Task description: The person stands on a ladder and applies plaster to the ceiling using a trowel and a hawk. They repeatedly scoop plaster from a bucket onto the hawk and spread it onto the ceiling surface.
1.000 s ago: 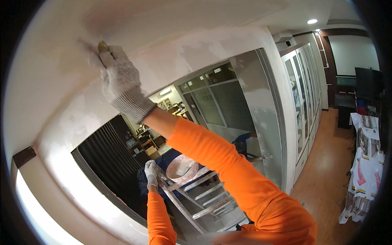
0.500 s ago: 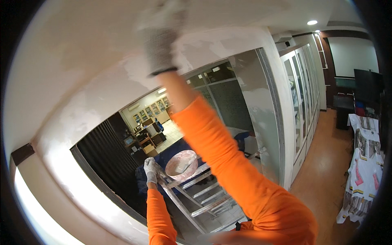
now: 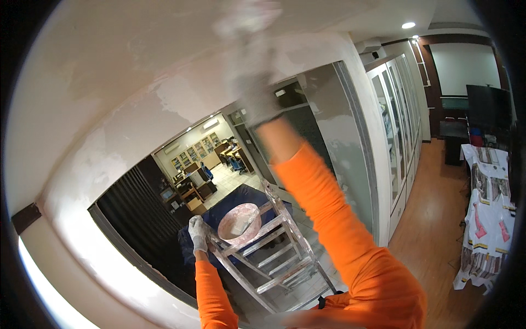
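Note:
My left hand (image 3: 197, 232), in a whitish knit glove, is closed round the upper left corner of a paint-spattered metal stepladder (image 3: 285, 267). Beside it, on top of the ladder, rests a pinkish, plaster-smeared basin (image 3: 239, 223). A pale flat piece, perhaps a scraper or board, leans inside the basin. My right arm reaches up across the picture in an orange sleeve. The gloved right hand (image 3: 249, 44) is near the patchily plastered ceiling surface (image 3: 137, 60). Motion smears its fingers, so whether it holds anything is not visible.
A framed opening behind the ladder shows an office with desks and shelves (image 3: 192, 156). Dark blue sheeting (image 3: 244, 194) covers floor beyond the ladder. Glass-doored white cabinets (image 3: 397, 137) line the right side. White-and-striped packages (image 3: 485, 219) lie at far right.
My right hand has swept to the right along the overhead surface, and its forearm with it. The left hand keeps its hold on the ladder. The view has shifted slightly.

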The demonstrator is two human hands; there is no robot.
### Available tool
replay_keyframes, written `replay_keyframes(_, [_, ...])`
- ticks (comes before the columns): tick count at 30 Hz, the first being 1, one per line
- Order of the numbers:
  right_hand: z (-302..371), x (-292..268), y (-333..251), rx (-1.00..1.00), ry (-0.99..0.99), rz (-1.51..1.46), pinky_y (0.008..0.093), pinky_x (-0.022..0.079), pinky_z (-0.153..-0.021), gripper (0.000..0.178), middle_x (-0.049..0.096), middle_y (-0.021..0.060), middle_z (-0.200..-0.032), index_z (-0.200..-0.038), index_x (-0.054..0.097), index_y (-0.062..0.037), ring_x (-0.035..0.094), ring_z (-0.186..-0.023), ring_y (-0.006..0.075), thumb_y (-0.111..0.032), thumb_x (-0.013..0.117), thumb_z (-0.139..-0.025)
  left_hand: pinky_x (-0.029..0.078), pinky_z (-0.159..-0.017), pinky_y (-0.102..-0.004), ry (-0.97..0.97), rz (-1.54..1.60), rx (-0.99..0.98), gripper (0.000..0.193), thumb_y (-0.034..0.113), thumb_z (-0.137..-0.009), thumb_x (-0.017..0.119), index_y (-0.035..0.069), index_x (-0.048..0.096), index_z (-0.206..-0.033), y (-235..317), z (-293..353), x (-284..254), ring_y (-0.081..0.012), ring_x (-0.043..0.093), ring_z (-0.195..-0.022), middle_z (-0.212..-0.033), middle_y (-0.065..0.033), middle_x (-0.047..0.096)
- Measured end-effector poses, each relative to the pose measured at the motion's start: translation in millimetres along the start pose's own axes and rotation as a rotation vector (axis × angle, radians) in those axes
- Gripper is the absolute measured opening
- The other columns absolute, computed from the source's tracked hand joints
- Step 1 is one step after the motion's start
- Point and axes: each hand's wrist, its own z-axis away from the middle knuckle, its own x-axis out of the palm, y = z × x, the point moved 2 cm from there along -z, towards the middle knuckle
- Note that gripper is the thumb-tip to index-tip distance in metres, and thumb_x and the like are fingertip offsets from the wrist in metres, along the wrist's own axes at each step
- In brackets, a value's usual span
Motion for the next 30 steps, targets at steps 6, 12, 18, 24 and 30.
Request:
replay_keyframes(6, [-129.9,-72.4,253.5,0.240,0.430,-0.541,0.0364,0.049,-0.086,0.032,0.062,0.0111,-0.102,-0.117,0.061,0.0006,0.059,-0.096,0.0223,-0.026,0.045,-0.110,0.048,-0.072,-0.0269,-0.006,0.038,-0.015,0.007,0.010,-0.095,0.068,0.011,0.069,-0.101,-2.4,2.0,23.4,-0.0103,0.058,-0.078,-0.087,0.0043,0.063])
replay_keyframes(12, [-73.3,23.4,135.0,-0.284,0.359,0.597,0.0420,0.051,-0.087,0.029,0.064,0.0141,-0.103,-0.116,0.060,0.0010,0.062,-0.096,0.0274,-0.025,0.050,-0.108,0.047,-0.074,-0.0267,-0.005,0.038,0.006,0.008,0.010,-0.094,0.067,0.010,0.069,-0.102,-11.9,2.3,-0.6,-0.0096,0.056,-0.079,-0.088,0.0038,0.063])
replay_keyframes(18, [3.5,84.8,-108.7,0.127,-0.018,-0.168,0.0437,0.054,-0.084,0.027,0.063,0.0197,-0.102,-0.118,0.062,0.0018,0.064,-0.095,0.0342,-0.014,0.061,-0.097,0.047,-0.076,-0.0258,-0.022,0.023,-0.055,0.012,0.013,-0.097,0.067,0.012,0.070,-0.108,7.7,16.0,17.8,-0.0091,0.057,-0.084,-0.092,0.0042,0.063])
replay_keyframes(24, [32.3,37.0,-55.3,0.005,-0.226,-0.499,0.0426,0.057,-0.081,0.036,0.066,0.0217,-0.110,-0.129,0.057,0.0058,0.069,-0.091,0.0253,-0.011,0.059,-0.097,0.048,-0.084,-0.0258,-0.043,0.000,-0.028,0.012,0.011,-0.096,0.067,0.012,0.072,-0.106,-5.4,6.6,17.6,-0.0087,0.060,-0.092,-0.099,0.0050,0.067])
replay_keyframes(30, [-14.5,-92.0,198.2,0.602,-0.112,-0.232,0.0378,0.055,-0.085,0.022,0.068,0.0079,-0.101,-0.114,0.069,-0.0111,0.066,-0.089,0.0237,-0.012,0.061,-0.094,0.048,-0.088,-0.0258,-0.009,-0.035,0.042,0.015,0.005,-0.093,0.063,0.009,0.072,-0.105,-31.2,-12.3,-49.9,-0.0080,0.058,-0.093,-0.099,0.0056,0.066])
